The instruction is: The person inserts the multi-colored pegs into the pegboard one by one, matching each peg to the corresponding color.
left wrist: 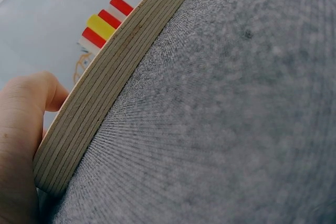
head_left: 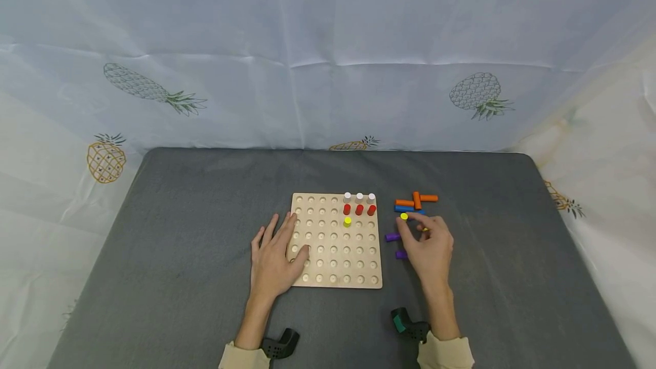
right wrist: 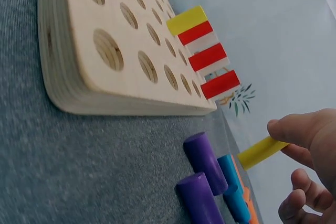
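The wooden pegboard (head_left: 328, 238) lies flat, with rows of round holes. My left hand (head_left: 274, 263) rests at its left edge, fingers extended and thumb over the board's top. In the right wrist view, my right hand (right wrist: 315, 145) pinches a yellow peg (right wrist: 260, 152) between thumb and forefinger, to the right of the board. Three white pegs (head_left: 359, 197) stand upright in the back row's right end. In front of them are three red pegs (head_left: 359, 209), then one yellow peg (head_left: 347, 222) in the third row.
Loose purple pegs (right wrist: 206, 162) lie between board and right hand. Blue pegs (head_left: 404, 208) and orange pegs (head_left: 429, 198) lie behind that hand, and a bit of yellow shows beneath its fingers. Grey cloth (head_left: 195, 198) covers the table; a pineapple-patterned curtain (head_left: 307, 101) hangs behind.
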Tool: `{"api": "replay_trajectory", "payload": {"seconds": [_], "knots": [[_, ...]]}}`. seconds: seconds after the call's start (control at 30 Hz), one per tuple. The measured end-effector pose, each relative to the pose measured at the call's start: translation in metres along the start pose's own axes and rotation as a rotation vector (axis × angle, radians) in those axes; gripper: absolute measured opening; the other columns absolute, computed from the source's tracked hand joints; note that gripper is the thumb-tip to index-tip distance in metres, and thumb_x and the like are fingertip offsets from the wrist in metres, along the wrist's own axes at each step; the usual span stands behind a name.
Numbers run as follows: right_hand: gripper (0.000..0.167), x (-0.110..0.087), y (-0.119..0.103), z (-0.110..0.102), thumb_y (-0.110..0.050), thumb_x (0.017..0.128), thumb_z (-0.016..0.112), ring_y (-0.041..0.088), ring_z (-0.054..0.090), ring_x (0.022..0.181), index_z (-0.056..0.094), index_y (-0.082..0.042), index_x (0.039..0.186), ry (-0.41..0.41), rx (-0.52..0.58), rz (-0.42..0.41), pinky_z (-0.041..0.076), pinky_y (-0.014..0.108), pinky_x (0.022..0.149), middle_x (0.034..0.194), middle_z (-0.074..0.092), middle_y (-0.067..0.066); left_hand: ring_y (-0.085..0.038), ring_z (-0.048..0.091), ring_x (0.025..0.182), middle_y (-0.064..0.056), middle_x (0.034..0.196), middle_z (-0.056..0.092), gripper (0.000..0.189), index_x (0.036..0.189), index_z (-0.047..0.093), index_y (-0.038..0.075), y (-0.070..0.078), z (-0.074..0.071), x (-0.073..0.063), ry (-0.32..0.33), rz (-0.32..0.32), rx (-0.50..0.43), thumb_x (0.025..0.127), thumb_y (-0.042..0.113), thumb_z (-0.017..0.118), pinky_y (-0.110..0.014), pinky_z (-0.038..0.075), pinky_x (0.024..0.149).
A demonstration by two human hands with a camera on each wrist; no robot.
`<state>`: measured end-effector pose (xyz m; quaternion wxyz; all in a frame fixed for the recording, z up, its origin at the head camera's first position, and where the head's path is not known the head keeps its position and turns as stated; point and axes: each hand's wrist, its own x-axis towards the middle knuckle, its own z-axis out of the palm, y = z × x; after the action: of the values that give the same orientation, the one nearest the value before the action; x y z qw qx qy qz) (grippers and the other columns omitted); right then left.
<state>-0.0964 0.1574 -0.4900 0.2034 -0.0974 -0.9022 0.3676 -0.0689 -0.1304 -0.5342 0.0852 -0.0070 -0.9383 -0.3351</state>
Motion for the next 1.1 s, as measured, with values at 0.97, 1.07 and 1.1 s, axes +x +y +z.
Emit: {"api": "replay_trajectory", "payload": {"seconds": [0.97, 1.07, 1.1], "knots": [[0.024, -0.008, -0.019, 0.016, -0.014, 0.083, 0.085, 0.011, 0.040, 0.060, 0.081, -0.004, 0.104, -0.103, 0.099, -0.021, 0.033, 0.020, 0.052, 0.079, 0.053, 0.012, -0.030, 0.036, 0.154, -0.002, 0.157, 0.050, 0.071, 0.155, 0.047, 0.019, -0.001, 0.001, 0.001, -0.004, -0.010, 0.004, 0.089, 0.035, 0.067, -0.057, 0.017, 0.124], [0.023, -0.008, -0.020, 0.018, -0.012, 0.082, 0.085, 0.009, 0.039, 0.059, 0.081, -0.004, 0.104, -0.111, 0.107, -0.029, 0.032, 0.019, 0.052, 0.078, 0.053, 0.012, -0.030, 0.036, 0.154, -0.002, 0.157, 0.050, 0.071, 0.154, 0.047, 0.019, -0.001, 0.001, 0.000, -0.002, -0.007, 0.005, 0.089, 0.034, 0.068, -0.057, 0.018, 0.124], [0.023, -0.009, -0.021, 0.018, -0.012, 0.083, 0.084, 0.009, 0.039, 0.060, 0.081, -0.004, 0.104, -0.114, 0.111, -0.035, 0.032, 0.019, 0.052, 0.078, 0.053, 0.012, -0.030, 0.036, 0.154, -0.003, 0.157, 0.050, 0.071, 0.154, 0.047, 0.018, -0.001, 0.001, 0.000, -0.001, -0.006, 0.006, 0.089, 0.034, 0.068, -0.057, 0.018, 0.124]]}}
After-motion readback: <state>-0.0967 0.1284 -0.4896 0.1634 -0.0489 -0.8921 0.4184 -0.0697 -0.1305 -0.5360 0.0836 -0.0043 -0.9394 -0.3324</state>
